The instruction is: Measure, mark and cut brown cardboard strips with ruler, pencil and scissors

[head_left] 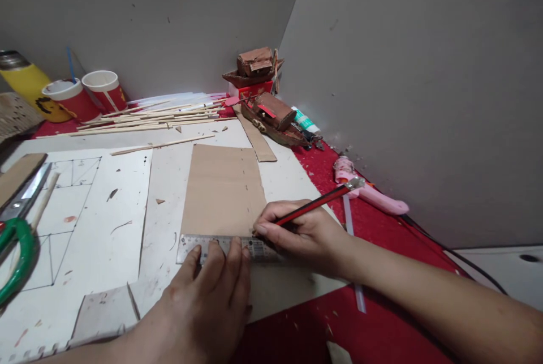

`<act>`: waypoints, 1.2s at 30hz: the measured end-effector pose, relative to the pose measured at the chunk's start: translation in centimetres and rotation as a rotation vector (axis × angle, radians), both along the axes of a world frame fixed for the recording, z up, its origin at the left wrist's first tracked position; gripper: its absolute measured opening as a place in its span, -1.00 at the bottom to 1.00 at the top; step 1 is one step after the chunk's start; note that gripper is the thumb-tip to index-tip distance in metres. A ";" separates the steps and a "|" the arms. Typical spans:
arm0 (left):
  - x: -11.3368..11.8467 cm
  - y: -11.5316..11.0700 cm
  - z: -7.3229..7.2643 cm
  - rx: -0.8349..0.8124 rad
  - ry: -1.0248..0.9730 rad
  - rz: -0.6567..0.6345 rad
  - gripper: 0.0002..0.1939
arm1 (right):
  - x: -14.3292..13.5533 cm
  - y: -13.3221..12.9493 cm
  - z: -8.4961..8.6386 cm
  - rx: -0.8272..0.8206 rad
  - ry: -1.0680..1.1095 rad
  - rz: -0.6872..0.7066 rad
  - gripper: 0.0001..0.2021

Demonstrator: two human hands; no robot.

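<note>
My left hand (216,290) rests with its fingers stretched out and their tips pressing a clear ruler (193,246) flat. The ruler lies across the near edge of a brown cardboard piece (220,188). In my right hand (301,234), closed in a writing grip, is a red and black pencil (318,202). Its tip is hidden by my fingers, close to the ruler's upper edge. Small marks run down the right side of the cardboard.
Green-handled scissors (21,239) lie on a drawn paper sheet (114,211) at left. Behind are wooden sticks (169,118), paper cups (106,89), a yellow bottle (27,84) and two model boats (275,112). A pink glue gun (377,197) with its cord lies at right.
</note>
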State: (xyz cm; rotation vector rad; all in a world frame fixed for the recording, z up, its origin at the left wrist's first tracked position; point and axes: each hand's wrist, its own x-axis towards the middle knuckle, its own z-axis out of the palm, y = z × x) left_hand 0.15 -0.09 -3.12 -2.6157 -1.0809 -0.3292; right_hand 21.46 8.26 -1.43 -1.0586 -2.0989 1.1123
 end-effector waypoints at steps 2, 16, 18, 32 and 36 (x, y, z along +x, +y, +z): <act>0.0 0.0 -0.1 -0.010 0.009 -0.001 -0.60 | 0.0 0.0 0.0 0.007 0.010 -0.013 -0.79; 0.0 -0.1 0.0 -0.008 0.017 -0.001 -0.60 | 0.0 -0.2 -0.1 -0.085 0.032 -0.030 -0.80; 0.1 -0.1 0.0 -0.010 0.019 0.007 -0.59 | 0.1 -0.1 -0.2 -0.088 0.039 -0.046 -0.79; -0.1 0.0 0.9 -0.073 0.037 -0.008 -0.57 | 2.7 -1.1 2.4 0.293 -0.153 0.024 -0.80; -0.3 0.0 2.0 -0.151 0.059 -0.045 -0.52 | 4.1 -2.8 2.1 0.377 -0.455 0.147 -0.52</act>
